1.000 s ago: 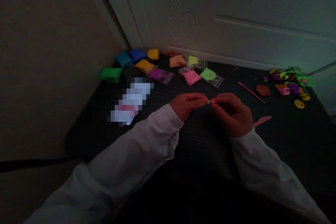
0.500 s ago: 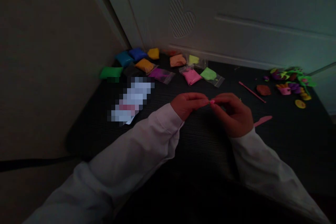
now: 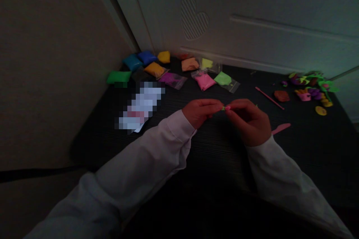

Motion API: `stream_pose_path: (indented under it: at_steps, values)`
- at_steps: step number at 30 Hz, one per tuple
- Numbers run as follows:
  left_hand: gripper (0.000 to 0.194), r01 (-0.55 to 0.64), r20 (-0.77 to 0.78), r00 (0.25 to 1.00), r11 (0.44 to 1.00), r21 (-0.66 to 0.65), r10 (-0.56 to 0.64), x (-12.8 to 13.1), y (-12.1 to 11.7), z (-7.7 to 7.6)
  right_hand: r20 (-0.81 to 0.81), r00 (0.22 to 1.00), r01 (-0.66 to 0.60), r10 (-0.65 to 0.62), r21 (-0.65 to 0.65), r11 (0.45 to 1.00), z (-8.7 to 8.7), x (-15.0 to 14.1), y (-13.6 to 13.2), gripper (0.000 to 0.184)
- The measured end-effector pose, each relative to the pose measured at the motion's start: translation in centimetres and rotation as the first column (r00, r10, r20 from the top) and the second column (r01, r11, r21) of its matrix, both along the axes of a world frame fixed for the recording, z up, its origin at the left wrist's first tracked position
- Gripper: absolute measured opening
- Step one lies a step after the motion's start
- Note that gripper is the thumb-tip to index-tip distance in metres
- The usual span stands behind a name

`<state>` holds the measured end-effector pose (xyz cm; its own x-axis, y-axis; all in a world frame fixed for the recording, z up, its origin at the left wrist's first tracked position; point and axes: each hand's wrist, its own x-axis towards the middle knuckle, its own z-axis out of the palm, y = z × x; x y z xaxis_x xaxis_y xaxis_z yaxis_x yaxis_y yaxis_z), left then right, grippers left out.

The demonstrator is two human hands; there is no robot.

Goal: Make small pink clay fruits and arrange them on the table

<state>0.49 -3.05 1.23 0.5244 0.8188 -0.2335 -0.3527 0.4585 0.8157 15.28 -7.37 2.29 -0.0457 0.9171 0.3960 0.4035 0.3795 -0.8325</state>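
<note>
My left hand (image 3: 201,111) and my right hand (image 3: 248,119) meet fingertip to fingertip above a dark table (image 3: 213,149). Between the fingertips sits a tiny piece of green clay (image 3: 223,108), pinched from both sides. Both arms wear white sleeves. A pink flat modelling tool (image 3: 280,128) lies on the table just right of my right hand.
Several small bags of coloured clay lie at the back, among them green (image 3: 117,77), blue (image 3: 146,57), orange (image 3: 155,69) and pink (image 3: 204,81). A thin pink stick (image 3: 269,98) and finished clay shapes (image 3: 310,86) sit at the right. A white panel with a heart (image 3: 193,18) stands behind.
The hands stay in place; the fingertips shift slightly, so the green clay shows again between them after being nearly hidden half a second ago.
</note>
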Motion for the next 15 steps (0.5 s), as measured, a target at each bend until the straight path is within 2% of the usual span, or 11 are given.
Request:
stream_pose_path:
  at_steps: [7, 15]
  values:
    - [0.014, 0.018, 0.045, 0.999, 0.999, -0.050, -0.016, 0.00, -0.10, 0.03, -0.069, 0.997, -0.022, 0.020, -0.022, 1.000, -0.09, -0.12, 0.09, 0.011]
    - [0.017, 0.038, 0.099, 0.995, 0.994, -0.103, -0.028, -0.19, -0.11, 0.03, -0.048, 0.999, 0.002, -0.004, -0.033, 0.999, 0.06, -0.16, -0.04, 0.010]
